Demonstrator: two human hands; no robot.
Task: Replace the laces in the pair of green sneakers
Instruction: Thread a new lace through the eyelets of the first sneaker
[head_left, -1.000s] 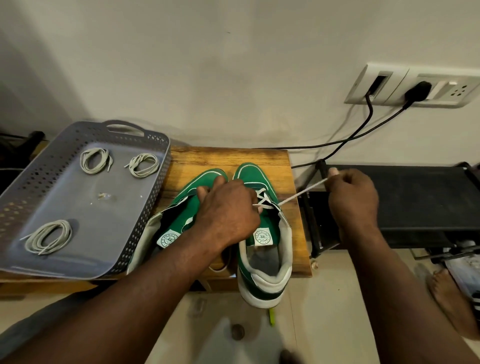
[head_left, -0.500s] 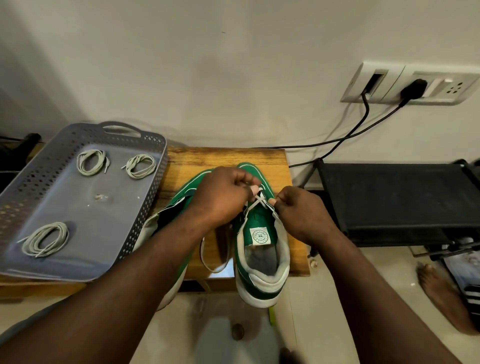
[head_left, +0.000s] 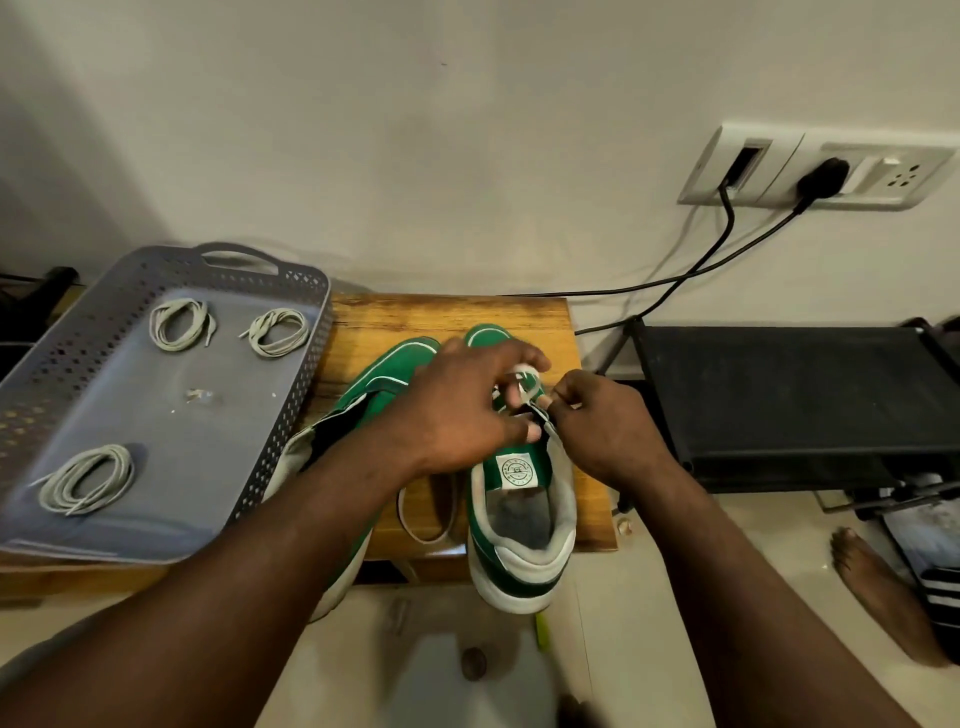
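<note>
Two green sneakers with white soles stand on a small wooden stool (head_left: 447, 312). The right sneaker (head_left: 519, 519) has its heel over the stool's front edge. Most of the left sneaker (head_left: 395, 364) is hidden under my left forearm. Over the right sneaker's eyelets my left hand (head_left: 462, 410) holds a white lace (head_left: 527, 387) between its fingertips. My right hand (head_left: 605, 421) pinches the same lace at the shoe's right eyelet edge. A loose loop of lace (head_left: 426, 525) hangs on the stool between the shoes.
A grey perforated tray (head_left: 291, 395) on the left holds three coiled laces (head_left: 85, 478) and a small scrap. A black rack (head_left: 779, 395) stands right of the stool. Two black cables (head_left: 727, 249) run from wall sockets. A bare foot (head_left: 878, 582) rests on the tiled floor.
My right hand came back from pulling the lace out to the right and now pinches it at the shoe. My left hand shifted slightly, its fingers spreading over the eyelets.
</note>
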